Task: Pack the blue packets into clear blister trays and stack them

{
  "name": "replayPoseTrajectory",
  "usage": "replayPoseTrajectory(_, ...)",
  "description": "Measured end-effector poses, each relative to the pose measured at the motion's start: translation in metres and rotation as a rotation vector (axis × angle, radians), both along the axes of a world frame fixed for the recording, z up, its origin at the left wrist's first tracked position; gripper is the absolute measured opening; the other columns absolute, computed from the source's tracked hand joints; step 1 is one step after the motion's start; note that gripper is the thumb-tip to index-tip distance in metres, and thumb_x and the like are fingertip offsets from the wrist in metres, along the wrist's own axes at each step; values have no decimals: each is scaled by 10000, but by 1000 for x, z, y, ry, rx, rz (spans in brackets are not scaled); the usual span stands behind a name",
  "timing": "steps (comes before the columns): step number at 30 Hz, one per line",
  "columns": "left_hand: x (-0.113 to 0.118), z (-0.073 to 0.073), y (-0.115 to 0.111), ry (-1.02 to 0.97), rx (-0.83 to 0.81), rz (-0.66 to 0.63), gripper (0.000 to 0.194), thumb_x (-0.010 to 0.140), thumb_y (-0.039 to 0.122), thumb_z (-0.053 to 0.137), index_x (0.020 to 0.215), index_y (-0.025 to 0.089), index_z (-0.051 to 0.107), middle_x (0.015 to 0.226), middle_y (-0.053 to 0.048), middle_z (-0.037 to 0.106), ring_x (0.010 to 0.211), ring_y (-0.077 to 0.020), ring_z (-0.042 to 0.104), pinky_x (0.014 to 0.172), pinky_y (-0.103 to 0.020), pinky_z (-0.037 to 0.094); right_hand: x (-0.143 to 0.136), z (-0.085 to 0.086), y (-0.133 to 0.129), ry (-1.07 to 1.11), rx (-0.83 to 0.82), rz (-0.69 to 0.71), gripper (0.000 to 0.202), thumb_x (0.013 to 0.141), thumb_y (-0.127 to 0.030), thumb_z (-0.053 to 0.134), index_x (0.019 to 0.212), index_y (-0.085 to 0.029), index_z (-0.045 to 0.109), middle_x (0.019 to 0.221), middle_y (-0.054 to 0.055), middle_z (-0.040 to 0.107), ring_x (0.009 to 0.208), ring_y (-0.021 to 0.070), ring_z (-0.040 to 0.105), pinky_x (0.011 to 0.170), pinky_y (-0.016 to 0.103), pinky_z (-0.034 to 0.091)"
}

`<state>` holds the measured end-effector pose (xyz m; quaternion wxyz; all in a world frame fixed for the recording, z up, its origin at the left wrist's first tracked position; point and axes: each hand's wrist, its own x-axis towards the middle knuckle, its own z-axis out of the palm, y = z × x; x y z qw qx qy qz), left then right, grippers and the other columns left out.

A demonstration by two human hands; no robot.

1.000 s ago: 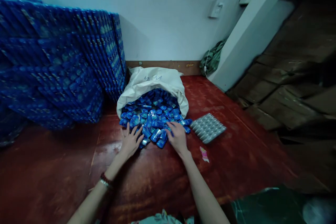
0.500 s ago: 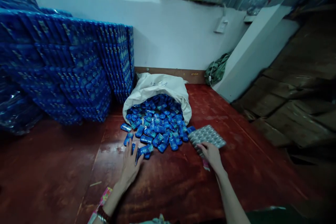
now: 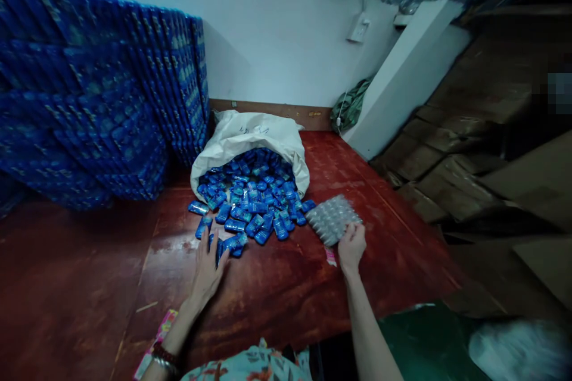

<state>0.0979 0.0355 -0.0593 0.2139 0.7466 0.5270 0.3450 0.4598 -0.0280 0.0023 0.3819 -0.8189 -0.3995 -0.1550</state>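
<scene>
Small blue wrapped packets (image 3: 256,207) spill out of a white woven sack (image 3: 250,131) onto the red-brown table. My left hand (image 3: 209,268) lies over the near left edge of the spill, its fingers spread and seemingly touching a few packets (image 3: 235,244); what is under the fingers is partly hidden. To the right of the heap, my right hand (image 3: 351,249) pinches the near right edge of a clear plastic tray with rows of round cells (image 3: 331,217). A small pink wrapper piece (image 3: 330,256) lies beside that hand.
Tall stacks of blue packs (image 3: 89,101) stand on the left. Brown cartons (image 3: 460,184) are piled on the right past a white slanted post (image 3: 393,83). A green bundle (image 3: 351,104) rests at the wall. A pink printed strip (image 3: 154,342) lies by my left wrist.
My view has turned slightly right and down. My right hand has shifted from the tray's near left side to its right edge. The left hand stays by the same packets.
</scene>
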Motion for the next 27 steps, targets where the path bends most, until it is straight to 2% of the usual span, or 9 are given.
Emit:
replayPoseTrajectory(3,-1,7,-2,-86,-58,19,586,919,407,354,1453,242,174,1541,-61,103,1415,-228,86,1142,-459,149,-11,14,-10,-82,121,0,253,922,-330,254,917,-166,447,863,118,528,835,222,511,746,364,401)
replayPoseTrajectory(6,-6,11,-4,-249,-133,106,571,919,424,356,1436,225,220,1513,-77,209,1400,-213,169,1141,-431,180,-50,18,-15,-258,214,274,94,896,-248,392,915,-182,456,823,82,527,793,192,511,729,333,411)
replayPoseTrajectory(10,-17,15,-14,-490,-202,277,513,916,443,360,1371,208,331,1419,-96,376,1306,-208,367,1095,-391,299,-119,2,-21,-271,174,664,104,884,-146,405,942,-200,472,793,55,539,728,170,515,661,306,421)
replayPoseTrajectory(14,-24,22,-41,-546,-276,192,463,914,448,375,1289,183,434,1323,-102,475,1205,-211,473,1046,-378,362,-166,-21,-32,-144,48,836,131,884,-112,388,905,-202,480,754,36,532,674,159,494,603,289,414)
replayPoseTrajectory(17,-22,27,-61,-492,-309,155,456,917,437,378,1299,194,427,1305,-101,474,1184,-207,476,1029,-378,370,-178,-24,-38,27,68,816,148,895,-116,369,926,-205,483,790,37,537,702,157,521,621,291,435)
replayPoseTrajectory(20,-12,28,-69,-435,-331,143,517,895,440,439,1355,219,356,1302,-102,453,1143,-207,495,997,-379,394,-180,-15,-38,144,218,718,173,902,-122,350,990,-208,471,822,40,529,729,156,544,630,294,451)
replayPoseTrajectory(22,-5,27,-67,-437,-376,142,576,871,446,488,1375,224,320,1250,-103,483,1050,-198,543,926,-366,447,-182,-6,-36,132,312,727,187,897,-118,353,1019,-209,461,828,44,525,749,162,548,634,302,458)
replayPoseTrajectory(25,-3,26,-52,-535,-443,180,601,852,466,504,1369,215,327,1200,-107,517,940,-187,588,816,-338,501,-189,2,-39,27,362,918,204,888,-126,365,1048,-218,450,824,47,535,761,172,553,646,332,473)
replayPoseTrajectory(27,-14,28,-39,-701,-490,248,558,891,501,384,1352,187,348,1195,-125,534,933,-196,608,795,-348,514,-194,2,-45,-66,307,1100,230,877,-115,359,1051,-229,457,811,40,557,746,166,562,660,343,482)
